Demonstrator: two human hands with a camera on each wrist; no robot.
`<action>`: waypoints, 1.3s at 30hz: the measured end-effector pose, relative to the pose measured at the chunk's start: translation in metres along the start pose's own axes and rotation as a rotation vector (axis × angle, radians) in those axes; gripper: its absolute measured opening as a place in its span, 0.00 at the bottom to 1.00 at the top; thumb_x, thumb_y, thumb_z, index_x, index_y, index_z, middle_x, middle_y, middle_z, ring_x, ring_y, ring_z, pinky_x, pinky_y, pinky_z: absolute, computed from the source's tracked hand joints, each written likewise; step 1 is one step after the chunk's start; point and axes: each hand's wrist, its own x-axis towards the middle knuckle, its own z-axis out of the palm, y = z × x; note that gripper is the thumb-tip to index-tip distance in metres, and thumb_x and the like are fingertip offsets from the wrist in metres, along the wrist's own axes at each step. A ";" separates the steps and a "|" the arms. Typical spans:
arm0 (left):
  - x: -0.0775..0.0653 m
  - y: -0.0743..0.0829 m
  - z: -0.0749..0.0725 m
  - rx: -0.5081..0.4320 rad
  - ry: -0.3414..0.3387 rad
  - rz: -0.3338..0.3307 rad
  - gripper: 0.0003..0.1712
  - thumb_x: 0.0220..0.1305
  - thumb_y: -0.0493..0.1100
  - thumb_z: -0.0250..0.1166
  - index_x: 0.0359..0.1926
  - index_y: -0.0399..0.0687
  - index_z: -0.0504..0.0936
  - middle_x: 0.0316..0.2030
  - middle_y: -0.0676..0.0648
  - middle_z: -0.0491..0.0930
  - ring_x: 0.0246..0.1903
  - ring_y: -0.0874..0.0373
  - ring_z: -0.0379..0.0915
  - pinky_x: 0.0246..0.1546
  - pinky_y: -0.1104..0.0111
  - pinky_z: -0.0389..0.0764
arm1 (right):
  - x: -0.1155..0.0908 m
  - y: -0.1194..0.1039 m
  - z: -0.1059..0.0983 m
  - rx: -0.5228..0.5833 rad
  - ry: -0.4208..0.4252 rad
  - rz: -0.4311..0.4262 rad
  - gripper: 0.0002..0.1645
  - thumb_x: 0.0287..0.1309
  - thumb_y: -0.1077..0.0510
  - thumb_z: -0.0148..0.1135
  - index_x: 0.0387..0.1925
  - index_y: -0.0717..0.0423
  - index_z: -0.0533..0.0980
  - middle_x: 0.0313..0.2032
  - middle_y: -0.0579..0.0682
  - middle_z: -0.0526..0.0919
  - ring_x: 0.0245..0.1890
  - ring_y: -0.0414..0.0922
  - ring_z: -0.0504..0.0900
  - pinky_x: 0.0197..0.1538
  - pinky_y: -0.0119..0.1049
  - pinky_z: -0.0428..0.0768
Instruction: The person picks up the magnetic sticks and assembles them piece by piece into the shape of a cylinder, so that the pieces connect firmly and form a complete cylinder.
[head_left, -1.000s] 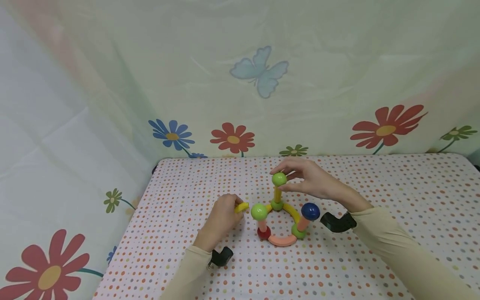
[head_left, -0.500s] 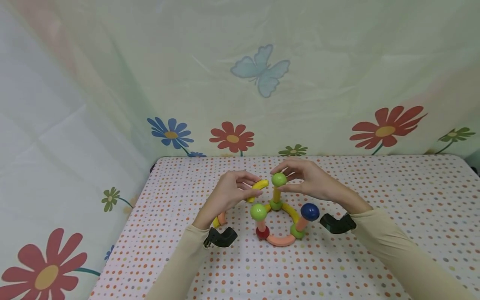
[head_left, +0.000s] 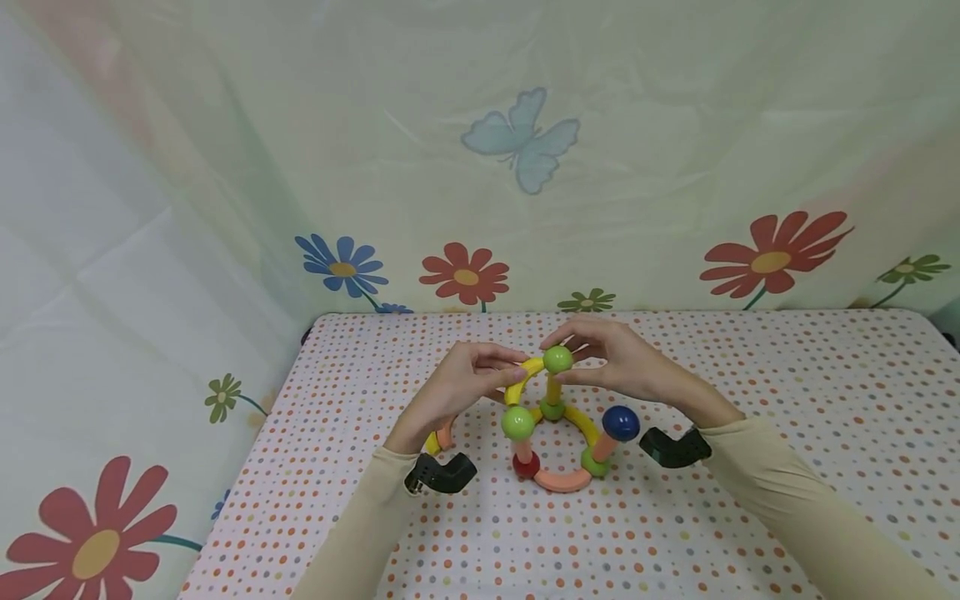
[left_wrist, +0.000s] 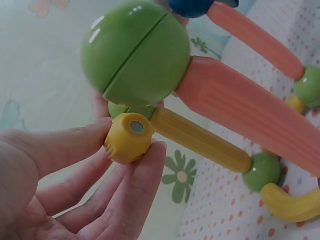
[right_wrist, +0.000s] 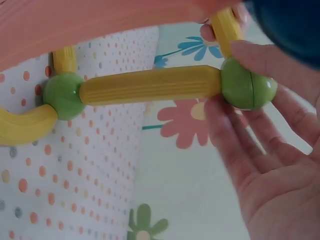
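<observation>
A ball-and-stick frame stands on the table, with three upright sticks on a base of balls and curved sticks. My left hand (head_left: 450, 387) pinches a yellow curved stick (left_wrist: 126, 146) between thumb and fingers; its near end shows a round metal disc. The stick's far end meets the back green ball (right_wrist: 245, 84), and its near end lies close to the front-left green ball (left_wrist: 135, 52). That back ball tops a yellow straight stick (right_wrist: 150, 85), and the thumb and fingers of my right hand (head_left: 622, 362) hold it. A blue ball (head_left: 621, 423) caps the right pink stick (head_left: 604, 449).
In the base are a red ball (head_left: 527, 465), a pink curved stick (head_left: 562, 481) and a yellow curved stick (head_left: 583, 425). A loose pink curved stick (head_left: 446, 435) and another yellow piece (head_left: 432, 443) lie partly hidden by my left wrist. A patterned curtain (head_left: 637, 167) hangs behind the dotted table.
My left hand has lifted the yellow curved stick from the table and brought it right, up to the back green ball. The loose pieces came into view. My right hand stays on the ball.
</observation>
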 end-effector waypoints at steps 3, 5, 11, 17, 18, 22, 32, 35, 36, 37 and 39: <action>0.002 -0.001 0.000 -0.040 -0.008 -0.023 0.18 0.71 0.38 0.69 0.59 0.34 0.84 0.48 0.39 0.88 0.42 0.57 0.85 0.47 0.57 0.87 | -0.006 -0.009 -0.008 -0.036 0.025 -0.001 0.24 0.64 0.65 0.72 0.60 0.62 0.77 0.57 0.58 0.80 0.57 0.58 0.82 0.63 0.59 0.78; 0.002 -0.001 0.000 -0.048 -0.009 -0.026 0.18 0.71 0.38 0.70 0.58 0.34 0.84 0.48 0.39 0.88 0.42 0.57 0.85 0.47 0.57 0.87 | -0.012 -0.023 -0.016 -0.080 0.064 -0.010 0.24 0.65 0.64 0.72 0.60 0.60 0.77 0.58 0.56 0.80 0.58 0.58 0.81 0.62 0.60 0.78; 0.002 -0.001 -0.003 -0.067 -0.001 -0.040 0.19 0.70 0.39 0.71 0.58 0.35 0.84 0.48 0.41 0.88 0.44 0.56 0.85 0.48 0.56 0.87 | -0.031 -0.080 -0.007 -0.273 0.163 -0.152 0.20 0.59 0.67 0.76 0.51 0.52 0.82 0.49 0.45 0.82 0.48 0.44 0.83 0.50 0.45 0.84; 0.001 -0.001 -0.004 -0.082 0.000 -0.052 0.19 0.71 0.37 0.69 0.59 0.34 0.84 0.49 0.40 0.88 0.42 0.55 0.86 0.48 0.56 0.87 | -0.035 -0.099 0.052 -0.445 0.114 -0.270 0.20 0.52 0.67 0.80 0.45 0.54 0.82 0.47 0.47 0.79 0.41 0.42 0.80 0.41 0.35 0.84; 0.001 0.000 -0.004 -0.083 -0.001 -0.054 0.18 0.71 0.37 0.69 0.59 0.34 0.84 0.49 0.40 0.88 0.42 0.55 0.87 0.48 0.57 0.87 | -0.034 -0.098 0.060 -0.473 0.118 -0.273 0.20 0.51 0.67 0.81 0.44 0.55 0.82 0.47 0.48 0.79 0.40 0.42 0.80 0.40 0.34 0.84; 0.002 0.001 -0.003 -0.084 -0.004 -0.051 0.18 0.71 0.37 0.68 0.58 0.33 0.84 0.50 0.39 0.88 0.43 0.54 0.87 0.46 0.60 0.88 | -0.032 -0.092 0.075 -0.515 0.146 -0.255 0.18 0.49 0.70 0.80 0.42 0.58 0.83 0.46 0.50 0.78 0.37 0.43 0.80 0.35 0.31 0.82; 0.002 0.005 -0.003 -0.079 0.015 -0.070 0.17 0.71 0.36 0.69 0.57 0.32 0.84 0.50 0.38 0.88 0.42 0.54 0.87 0.48 0.56 0.87 | -0.027 -0.083 0.074 -0.498 0.183 -0.264 0.17 0.47 0.70 0.82 0.39 0.57 0.84 0.45 0.50 0.81 0.39 0.42 0.81 0.38 0.31 0.83; 0.002 0.005 -0.003 -0.090 0.008 -0.072 0.18 0.70 0.36 0.69 0.57 0.31 0.84 0.49 0.38 0.88 0.41 0.55 0.87 0.47 0.58 0.88 | -0.030 -0.084 0.070 -0.469 0.184 -0.237 0.18 0.49 0.68 0.82 0.41 0.55 0.84 0.46 0.49 0.80 0.38 0.43 0.81 0.37 0.31 0.82; 0.002 0.005 -0.003 -0.095 0.003 -0.072 0.19 0.70 0.36 0.70 0.58 0.30 0.83 0.49 0.38 0.88 0.40 0.56 0.87 0.46 0.58 0.88 | -0.032 -0.084 0.068 -0.460 0.193 -0.226 0.18 0.50 0.67 0.81 0.42 0.55 0.84 0.46 0.49 0.80 0.38 0.43 0.81 0.37 0.31 0.83; 0.002 0.005 -0.003 -0.100 -0.003 -0.068 0.19 0.69 0.36 0.70 0.58 0.30 0.83 0.49 0.38 0.88 0.40 0.56 0.87 0.45 0.59 0.88 | -0.034 -0.086 0.064 -0.447 0.203 -0.209 0.17 0.52 0.66 0.81 0.43 0.54 0.84 0.46 0.48 0.80 0.38 0.42 0.80 0.37 0.32 0.82; 0.002 0.005 -0.002 -0.105 -0.011 -0.065 0.19 0.69 0.37 0.70 0.57 0.30 0.83 0.48 0.39 0.88 0.39 0.56 0.87 0.45 0.59 0.88 | -0.037 -0.087 0.054 -0.417 0.230 -0.179 0.16 0.55 0.65 0.79 0.44 0.53 0.84 0.46 0.46 0.80 0.38 0.42 0.81 0.38 0.35 0.83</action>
